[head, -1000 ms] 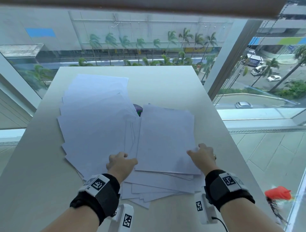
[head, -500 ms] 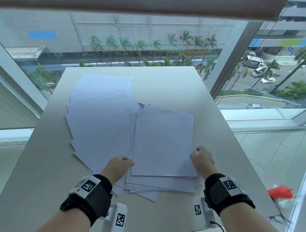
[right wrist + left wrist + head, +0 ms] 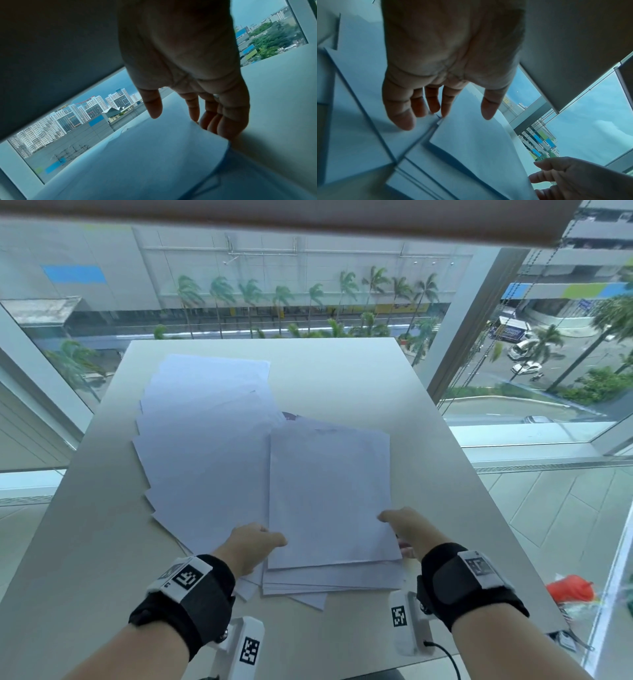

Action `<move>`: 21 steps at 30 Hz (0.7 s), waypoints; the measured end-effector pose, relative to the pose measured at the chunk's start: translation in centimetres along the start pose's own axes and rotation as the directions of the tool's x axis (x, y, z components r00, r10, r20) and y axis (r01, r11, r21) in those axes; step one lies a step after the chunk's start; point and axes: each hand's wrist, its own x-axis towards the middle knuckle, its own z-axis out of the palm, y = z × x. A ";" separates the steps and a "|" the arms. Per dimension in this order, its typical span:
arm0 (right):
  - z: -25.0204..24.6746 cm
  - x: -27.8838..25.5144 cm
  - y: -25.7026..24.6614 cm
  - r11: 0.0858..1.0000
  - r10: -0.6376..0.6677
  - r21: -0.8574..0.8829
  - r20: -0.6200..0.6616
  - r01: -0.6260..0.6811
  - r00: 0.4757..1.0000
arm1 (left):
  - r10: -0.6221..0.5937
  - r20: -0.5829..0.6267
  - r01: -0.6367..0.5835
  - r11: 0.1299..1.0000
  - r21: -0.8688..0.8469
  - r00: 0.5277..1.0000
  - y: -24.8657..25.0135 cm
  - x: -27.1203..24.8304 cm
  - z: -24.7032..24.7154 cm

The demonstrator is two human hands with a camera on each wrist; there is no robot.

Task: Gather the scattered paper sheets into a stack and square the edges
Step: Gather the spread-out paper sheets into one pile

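Near the front edge of the desk (image 3: 359, 378), toward its right side, lies a loose stack of paper sheets (image 3: 329, 494), and I have a hand on either side of it. My left hand (image 3: 250, 546) sits at the stack's left edge close to its near corner, fingers fairly straight and spread, the fingertips (image 3: 444, 109) touching the paper edges where several sheets overlap; nothing is pinched there. My right hand (image 3: 407, 529) is at the right edge, thumb lying over the top sheet and the other fingers (image 3: 223, 121) down beside and under the lifted edge, so it holds that side lightly. The lower sheets still stick out unevenly at the near edge. A second fan of sheets (image 3: 205, 446) spreads over the left half of the desk, reaching toward the far left corner and overlapping the stack's left side.
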 end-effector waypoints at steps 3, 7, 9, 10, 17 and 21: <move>-0.1 -0.2 -0.2 1.000 0.009 -0.014 -0.048 -0.010 0.999 | 0.042 -0.065 -0.041 0.999 0.020 0.997 -0.3 0.3 -0.1; -0.3 0.5 -0.7 0.996 0.000 -0.091 -0.184 -0.017 0.983 | 0.086 -0.195 -0.082 0.996 0.026 0.977 -0.1 0.7 -0.5; -0.5 1.0 -1.3 1.000 -0.012 -0.028 -0.162 0.008 0.987 | 0.087 -0.207 -0.091 0.996 -0.009 0.974 0.4 1.2 -0.7; -0.6 1.2 -1.8 0.999 -0.016 0.031 -0.147 0.021 0.989 | 0.088 -0.203 -0.097 0.995 -0.036 0.975 0.7 1.5 -0.7; -2.3 2.4 -5.8 0.965 -0.055 0.249 -0.090 0.076 0.994 | 0.075 -0.241 -0.099 0.991 -0.086 0.968 3.9 3.7 -1.2; -2.9 3.9 -7.7 0.962 -0.045 0.266 -0.089 0.067 0.995 | 0.043 -0.272 -0.091 0.982 -0.166 0.961 5.7 6.1 -1.9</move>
